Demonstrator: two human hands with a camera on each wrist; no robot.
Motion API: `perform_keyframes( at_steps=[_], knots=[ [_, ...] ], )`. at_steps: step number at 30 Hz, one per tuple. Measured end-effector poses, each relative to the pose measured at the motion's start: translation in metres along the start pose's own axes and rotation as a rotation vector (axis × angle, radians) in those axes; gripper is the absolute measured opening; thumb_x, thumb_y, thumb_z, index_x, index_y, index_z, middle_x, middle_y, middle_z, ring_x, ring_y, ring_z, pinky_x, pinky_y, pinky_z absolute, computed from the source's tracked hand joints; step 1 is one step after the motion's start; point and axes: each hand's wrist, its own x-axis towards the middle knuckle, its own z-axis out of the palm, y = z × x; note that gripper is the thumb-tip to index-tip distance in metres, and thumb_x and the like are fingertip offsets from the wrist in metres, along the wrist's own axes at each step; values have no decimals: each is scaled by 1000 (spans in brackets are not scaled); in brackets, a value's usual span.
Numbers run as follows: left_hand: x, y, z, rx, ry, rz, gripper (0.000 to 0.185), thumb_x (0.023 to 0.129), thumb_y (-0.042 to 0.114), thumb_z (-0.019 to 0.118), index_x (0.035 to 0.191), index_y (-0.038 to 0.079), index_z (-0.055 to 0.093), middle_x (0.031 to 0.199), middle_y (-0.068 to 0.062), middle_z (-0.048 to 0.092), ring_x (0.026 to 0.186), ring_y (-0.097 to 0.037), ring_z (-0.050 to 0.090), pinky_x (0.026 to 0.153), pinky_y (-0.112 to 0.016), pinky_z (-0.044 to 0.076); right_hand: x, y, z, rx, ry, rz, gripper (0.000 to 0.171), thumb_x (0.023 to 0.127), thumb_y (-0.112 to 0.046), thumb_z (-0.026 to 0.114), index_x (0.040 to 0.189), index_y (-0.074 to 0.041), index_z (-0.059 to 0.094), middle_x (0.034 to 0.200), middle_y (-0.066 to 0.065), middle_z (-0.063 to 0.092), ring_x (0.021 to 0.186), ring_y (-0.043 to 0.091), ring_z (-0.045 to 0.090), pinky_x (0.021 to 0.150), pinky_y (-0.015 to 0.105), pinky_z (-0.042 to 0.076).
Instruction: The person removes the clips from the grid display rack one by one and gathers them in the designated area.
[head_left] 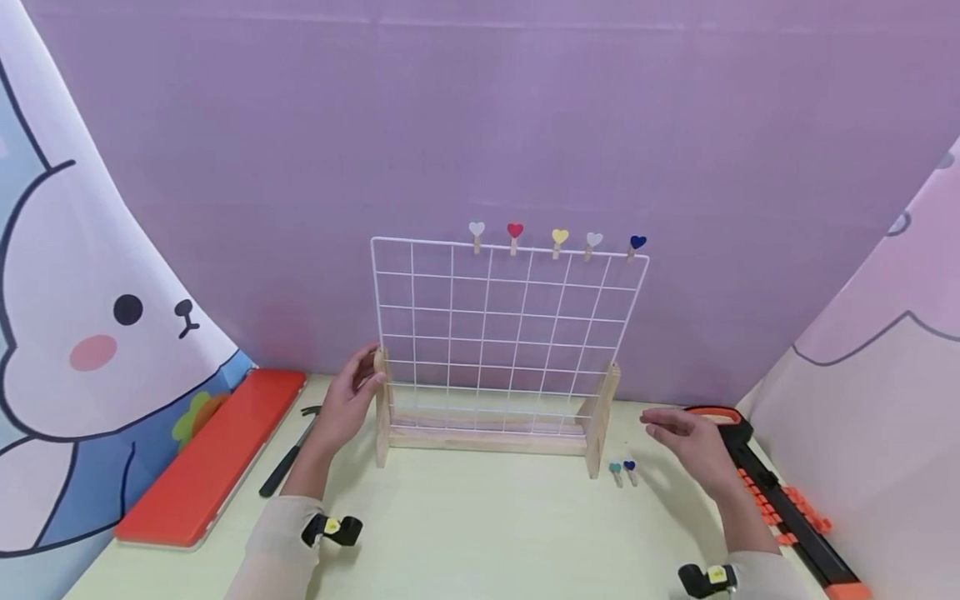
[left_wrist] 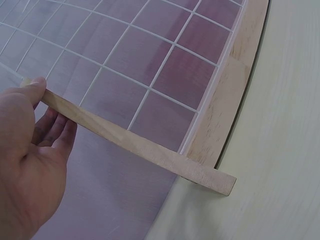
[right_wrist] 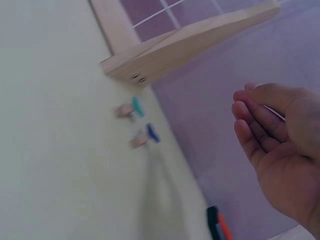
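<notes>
A white wire grid point(head_left: 510, 317) stands upright in a wooden stand point(head_left: 487, 442). Heart clothespins sit along its top bar: two white, one red point(head_left: 514, 232), one yellow point(head_left: 559, 238) and one dark blue point(head_left: 637, 243). My left hand point(head_left: 352, 400) pinches the top of the stand's left side post point(left_wrist: 125, 137), thumb on one side and fingers on the other. To the right of the stand, my right hand point(head_left: 692, 450) hovers with loosely bent fingers and nothing visible in them. Below it, a teal heart clothespin point(right_wrist: 131, 108) and a blue heart clothespin point(right_wrist: 146, 137) lie on the table.
On the left lie a red flat case point(head_left: 217, 458) and a hammer point(head_left: 288, 457) with a black handle. A black and orange tool point(head_left: 795, 508) lies along the right edge. Purple cloth point(head_left: 480, 117) hangs behind the table point(head_left: 480, 533).
</notes>
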Motion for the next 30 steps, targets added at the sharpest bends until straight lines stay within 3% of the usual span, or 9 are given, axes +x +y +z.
perform_keyframes(
  at_steps=[9, 12, 21, 30],
  knots=[
    [1, -2, 1, -6, -4, -6, 56, 107, 15, 56, 158, 6, 36, 150, -23, 50, 126, -2, 51, 104, -4, 43, 16, -48, -26, -65, -3, -40, 39, 103, -33, 65, 132, -8, 69, 116, -17, 74, 103, -12, 63, 86, 9, 52],
    [1, -2, 1, -10, -2, -5, 56, 107, 15, 56, 158, 6, 36, 151, -23, 49, 127, -4, 51, 104, -4, 43, 19, -62, -31, -56, 1, -71, 37, 103, -32, 64, 132, -8, 69, 114, -22, 71, 105, -11, 63, 86, 7, 51],
    [-1, -4, 0, -9, -6, 0, 55, 107, 15, 56, 158, 9, 36, 151, -24, 49, 125, 3, 50, 104, -3, 43, 30, -101, -46, -43, 36, -114, 41, 103, -40, 64, 133, -13, 68, 115, -24, 71, 110, -10, 61, 89, 5, 47],
    [0, -3, -1, -13, 1, 3, 55, 107, 13, 56, 158, 8, 38, 151, -25, 49, 125, 4, 50, 104, -4, 43, 36, -151, -57, 20, 100, -181, 37, 101, -34, 68, 130, -12, 70, 113, -24, 73, 110, -3, 65, 92, 6, 49]
  ],
)
